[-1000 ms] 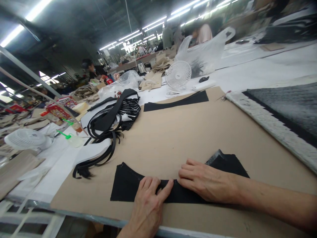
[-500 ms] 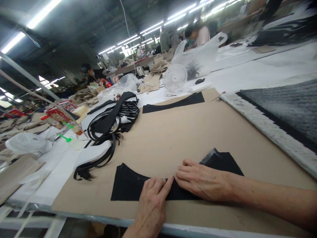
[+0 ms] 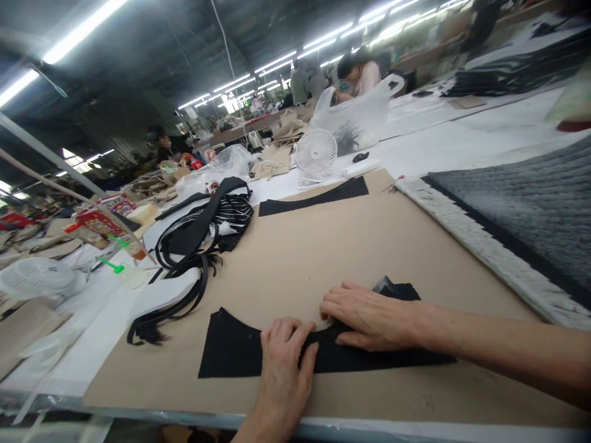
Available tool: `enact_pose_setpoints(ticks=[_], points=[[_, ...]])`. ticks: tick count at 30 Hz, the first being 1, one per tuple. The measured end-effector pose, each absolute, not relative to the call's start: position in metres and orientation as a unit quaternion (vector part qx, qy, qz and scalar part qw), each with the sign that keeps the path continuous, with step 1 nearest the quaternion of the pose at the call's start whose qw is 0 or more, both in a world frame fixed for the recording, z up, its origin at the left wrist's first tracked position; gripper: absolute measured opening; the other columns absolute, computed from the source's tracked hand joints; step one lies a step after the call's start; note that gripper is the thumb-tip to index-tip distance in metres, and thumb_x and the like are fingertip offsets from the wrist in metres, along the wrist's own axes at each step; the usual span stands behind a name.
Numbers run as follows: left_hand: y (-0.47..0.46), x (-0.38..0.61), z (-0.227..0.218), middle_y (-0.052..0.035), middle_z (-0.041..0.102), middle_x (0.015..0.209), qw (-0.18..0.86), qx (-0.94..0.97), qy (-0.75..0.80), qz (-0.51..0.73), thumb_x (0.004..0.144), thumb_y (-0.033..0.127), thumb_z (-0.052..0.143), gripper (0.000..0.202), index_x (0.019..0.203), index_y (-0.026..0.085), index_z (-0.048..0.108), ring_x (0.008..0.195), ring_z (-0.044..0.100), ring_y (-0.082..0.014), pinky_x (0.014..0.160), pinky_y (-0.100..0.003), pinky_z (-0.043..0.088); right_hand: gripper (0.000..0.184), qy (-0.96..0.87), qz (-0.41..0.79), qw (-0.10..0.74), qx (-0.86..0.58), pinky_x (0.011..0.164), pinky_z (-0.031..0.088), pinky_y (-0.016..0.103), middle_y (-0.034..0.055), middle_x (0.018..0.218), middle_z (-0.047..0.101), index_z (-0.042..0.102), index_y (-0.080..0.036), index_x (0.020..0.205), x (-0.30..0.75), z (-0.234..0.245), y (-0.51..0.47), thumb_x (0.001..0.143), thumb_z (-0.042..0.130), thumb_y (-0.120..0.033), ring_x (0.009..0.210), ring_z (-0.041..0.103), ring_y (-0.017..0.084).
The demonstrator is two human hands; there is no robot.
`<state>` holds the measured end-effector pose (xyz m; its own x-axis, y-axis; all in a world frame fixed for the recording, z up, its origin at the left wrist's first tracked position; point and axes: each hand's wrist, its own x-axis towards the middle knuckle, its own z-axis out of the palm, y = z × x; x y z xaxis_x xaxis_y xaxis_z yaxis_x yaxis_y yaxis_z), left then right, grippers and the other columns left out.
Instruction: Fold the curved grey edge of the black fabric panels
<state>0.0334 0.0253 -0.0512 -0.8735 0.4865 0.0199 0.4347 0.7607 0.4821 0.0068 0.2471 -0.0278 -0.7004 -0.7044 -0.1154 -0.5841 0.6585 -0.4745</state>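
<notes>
A black panel (image 3: 226, 351) with a concave upper edge lies flat on the tan board (image 3: 295, 246). My left hand (image 3: 286, 357) is at the middle of that curve, its fingers bent over the edge and its thumb on the panel. Just to the right, my right hand (image 3: 373, 317) grips the same edge between curled fingers and thumb, covering part of it. The panel's right upper corner shows a greyish, shiny strip. A second black curved piece (image 3: 314, 198) lies at the board's far edge.
Black straps and striped pieces (image 3: 203, 221) are heaped at the board's left. Behind it stand a small white fan (image 3: 315, 152) and a plastic bag (image 3: 360, 117). A ribbed grey sheet (image 3: 517, 197) lies right. Green-tipped bottles (image 3: 132, 275) stand left. People work in the background.
My left thumb has moved away from the fingertips, down onto the panel. My right hand has shifted slightly up along the curved edge, its thumb now showing. The view has turned slightly.
</notes>
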Motion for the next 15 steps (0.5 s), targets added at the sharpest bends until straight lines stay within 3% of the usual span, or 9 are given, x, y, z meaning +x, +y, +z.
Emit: enact_pose_setpoints(ticks=[4,9,15], points=[[0.05,0.028,-0.049,-0.001,0.065,0.098,0.104,0.24,0.919,0.295,0.081,0.002,0.053,0.033,0.102,0.025,0.065,0.098,0.054,-0.0212,0.089,-0.042,0.042,0.016,0.895,-0.209,0.182,-0.349,0.088,0.037,0.04,0.0035,0.094,0.059,0.059,-0.015,0.092,0.002,-0.025,0.25,0.082,0.07,-0.011,0.089,0.057,0.023],[0.06,0.023,-0.047,-0.002,0.064,0.092,0.126,0.262,0.903,0.317,0.079,-0.004,0.047,0.043,0.105,0.024,0.067,0.092,0.055,-0.0187,0.083,-0.035,0.048,0.012,0.886,-0.243,0.159,-0.36,0.084,0.038,0.034,0.0022,0.089,0.059,0.06,-0.016,0.088,0.002,-0.037,0.26,0.082,0.065,-0.006,0.085,0.057,0.02],[0.06,0.042,-0.064,-0.0063,0.064,0.092,0.043,0.324,0.917,0.228,0.085,0.002,0.039,0.04,0.11,0.019,0.065,0.087,0.056,-0.02,0.078,-0.034,0.052,0.012,0.878,-0.238,0.103,-0.403,0.082,0.037,0.032,0.0016,0.089,0.055,0.056,-0.016,0.085,0.009,-0.05,0.273,0.088,0.06,-0.005,0.088,0.052,0.018]])
